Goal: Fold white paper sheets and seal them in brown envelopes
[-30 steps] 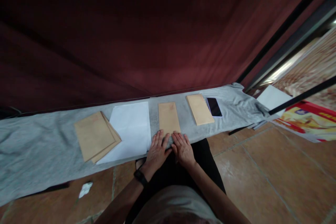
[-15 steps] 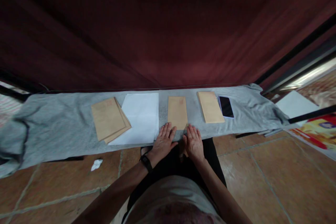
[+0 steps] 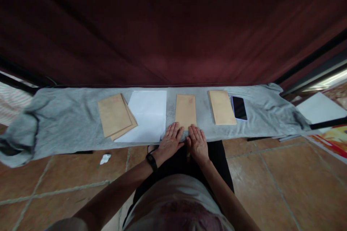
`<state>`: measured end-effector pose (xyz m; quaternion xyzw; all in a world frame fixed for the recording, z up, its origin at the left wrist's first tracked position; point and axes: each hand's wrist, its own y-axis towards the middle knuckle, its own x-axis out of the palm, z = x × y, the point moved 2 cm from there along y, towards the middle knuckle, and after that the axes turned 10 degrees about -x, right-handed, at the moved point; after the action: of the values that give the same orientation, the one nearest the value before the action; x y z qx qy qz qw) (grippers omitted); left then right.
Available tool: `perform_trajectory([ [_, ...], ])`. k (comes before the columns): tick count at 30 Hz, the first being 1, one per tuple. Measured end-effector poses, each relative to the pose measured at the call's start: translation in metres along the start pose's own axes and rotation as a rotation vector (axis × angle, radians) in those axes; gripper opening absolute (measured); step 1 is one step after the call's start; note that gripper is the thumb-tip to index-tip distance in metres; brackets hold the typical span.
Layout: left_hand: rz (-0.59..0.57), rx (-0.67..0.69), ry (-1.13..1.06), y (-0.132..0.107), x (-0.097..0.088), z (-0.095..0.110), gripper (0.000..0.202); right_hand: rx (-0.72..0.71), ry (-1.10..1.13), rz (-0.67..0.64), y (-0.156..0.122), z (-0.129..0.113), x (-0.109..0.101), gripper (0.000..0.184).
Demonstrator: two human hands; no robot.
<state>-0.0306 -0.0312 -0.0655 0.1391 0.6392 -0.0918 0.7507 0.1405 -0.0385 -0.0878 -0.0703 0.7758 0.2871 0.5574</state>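
Observation:
A single brown envelope (image 3: pixel 185 110) lies flat in front of me on the grey cloth, a small reddish print at its upper right. The fingertips of my left hand (image 3: pixel 169 142) reach its near left corner, fingers stretched out flat. At the near right corner rests my right hand (image 3: pixel 198 144), also with straight fingers. White paper sheets (image 3: pixel 149 113) lie left of the envelope, partly under a fanned stack of brown envelopes (image 3: pixel 114 114). To the right is another brown envelope stack (image 3: pixel 222 108), with a smartphone (image 3: pixel 239 108) beside it.
Grey cloth (image 3: pixel 67 119) covers the narrow bench. A dark red curtain (image 3: pixel 168 36) hangs behind it. Crumpled white paper (image 3: pixel 105 158) lies on the tiled floor (image 3: pixel 257 180). At the right are a white sheet (image 3: pixel 321 108) and a red and yellow printed sheet (image 3: pixel 336 139).
The view has shifted slightly, so the bench sits higher and further right in it. My right hand's fingertips now lie a little further left, over the envelope's near right corner.

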Motion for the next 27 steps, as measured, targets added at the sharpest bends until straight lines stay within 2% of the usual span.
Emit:
perform_trajectory([
  [3,0.019,-0.035,-0.05,0.003,-0.002,0.001,0.056,0.021,-0.008,0.003,0.0,0.001,-0.002,0.05],
  [9,0.024,-0.234,-0.154,0.018,-0.007,-0.001,0.035,0.054,0.009,0.009,0.002,0.001,-0.004,0.049],
  [18,0.162,-0.364,-0.323,0.033,-0.008,-0.005,0.016,0.081,0.045,0.036,0.004,-0.001,-0.005,0.049],
  [20,0.165,-0.426,-0.315,0.036,-0.007,-0.004,0.019,0.082,0.053,0.042,0.004,-0.002,-0.005,0.049],
  [24,0.115,-0.53,-0.314,0.043,-0.009,-0.004,0.039,0.078,0.061,0.056,0.007,-0.003,-0.008,0.049],
  [27,0.063,-0.591,-0.426,0.048,-0.012,-0.006,0.05,0.082,0.063,0.059,0.01,-0.004,-0.01,0.048],
])
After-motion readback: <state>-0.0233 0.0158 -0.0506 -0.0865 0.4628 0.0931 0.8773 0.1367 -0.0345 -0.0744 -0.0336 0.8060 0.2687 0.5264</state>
